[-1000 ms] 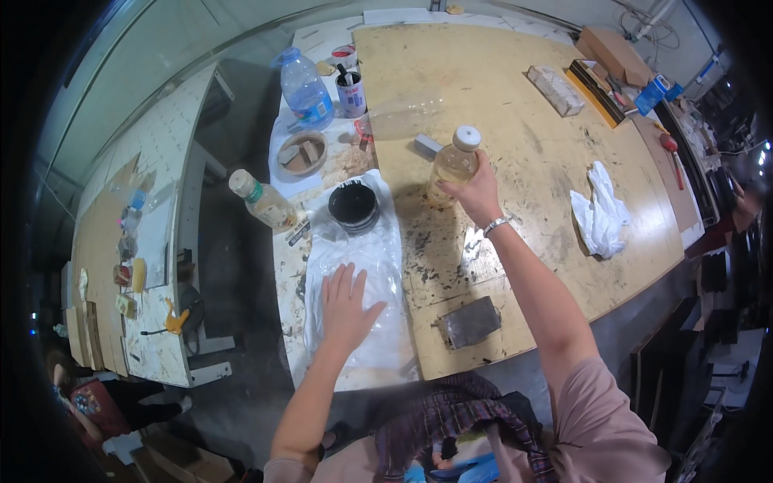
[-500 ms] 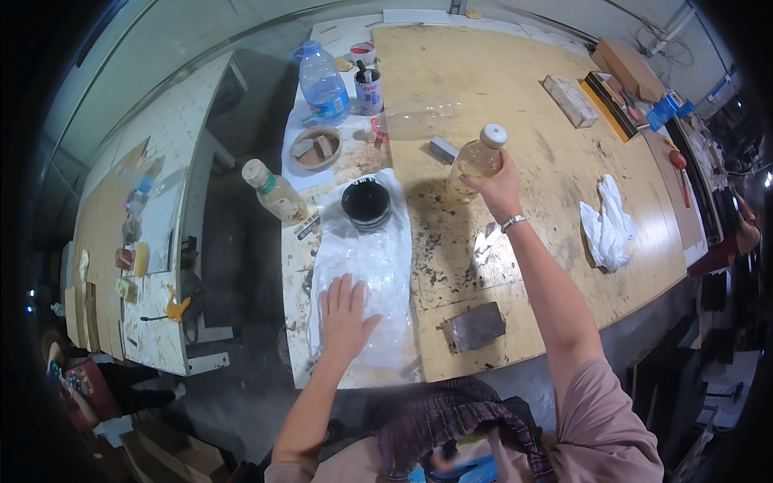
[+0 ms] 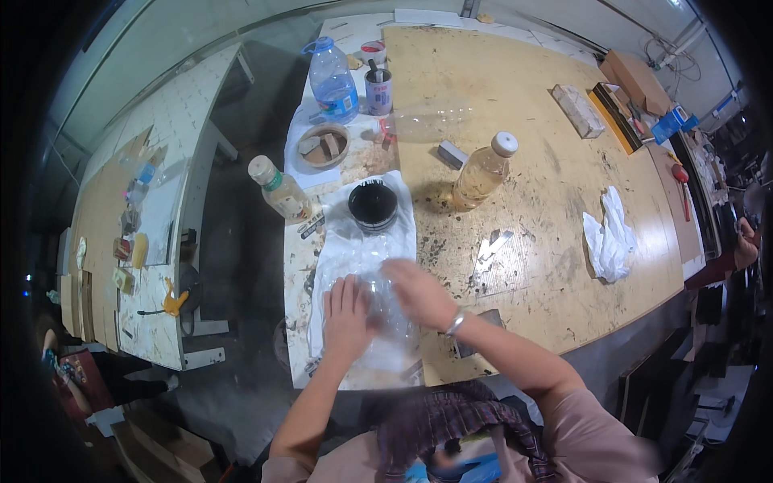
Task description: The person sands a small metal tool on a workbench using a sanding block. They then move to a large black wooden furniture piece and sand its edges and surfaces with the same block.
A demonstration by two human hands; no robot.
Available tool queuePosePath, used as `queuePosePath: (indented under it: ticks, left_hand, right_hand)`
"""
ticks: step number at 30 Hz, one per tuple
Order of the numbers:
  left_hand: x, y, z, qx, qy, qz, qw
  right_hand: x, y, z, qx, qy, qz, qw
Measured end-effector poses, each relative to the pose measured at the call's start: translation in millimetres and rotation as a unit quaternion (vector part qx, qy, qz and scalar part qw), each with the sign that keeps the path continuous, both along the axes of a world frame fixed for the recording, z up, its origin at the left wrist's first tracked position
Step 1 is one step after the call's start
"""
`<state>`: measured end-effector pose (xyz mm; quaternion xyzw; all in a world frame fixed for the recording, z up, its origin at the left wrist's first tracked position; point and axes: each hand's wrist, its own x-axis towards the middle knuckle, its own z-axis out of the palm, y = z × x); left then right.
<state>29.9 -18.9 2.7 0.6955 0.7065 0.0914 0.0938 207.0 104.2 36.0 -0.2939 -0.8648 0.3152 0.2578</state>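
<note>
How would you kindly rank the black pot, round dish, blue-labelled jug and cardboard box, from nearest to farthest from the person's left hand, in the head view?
From the left hand:
1. Black pot, just beyond it, slightly right.
2. Round dish, farther up, slightly left.
3. Blue-labelled jug, behind the dish.
4. Cardboard box, far upper right.

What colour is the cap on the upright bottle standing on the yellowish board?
White cap, best seen in the head view.

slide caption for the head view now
Left hand and blurred right hand over a white sheet, near a round black container.
</note>
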Motion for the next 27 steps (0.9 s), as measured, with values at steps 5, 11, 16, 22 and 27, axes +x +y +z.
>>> queuePosePath:
  ticks: [5,11,16,22,27]
  left_hand:
    - [-6.1,0.4,8.5,0.083,-0.071,0.03,0.994]
    - [-34.5,25.0,12.7,0.162,-0.072,0.077,0.981]
    - [-44.1,66.0,19.5,0.202,-0.166,0.1,0.96]
    - [-48.7,115.6,13.7,0.222,-0.331,0.17,0.901]
    - [-53.8,167.0,58.4,0.204,-0.31,0.146,0.917]
  right_hand:
    - [-32.6,-11.6,-29.3,0.04,-0.071,0.067,0.994]
    - [-37.0,-0.6,-36.1,0.084,-0.121,0.075,0.986]
    - [-38.9,-0.8,-38.6,0.113,-0.164,0.058,0.978]
    - [-41.7,-4.3,-35.1,0.065,-0.162,0.064,0.983]
    - [-38.0,-3.8,-46.9,0.081,-0.139,0.051,0.986]
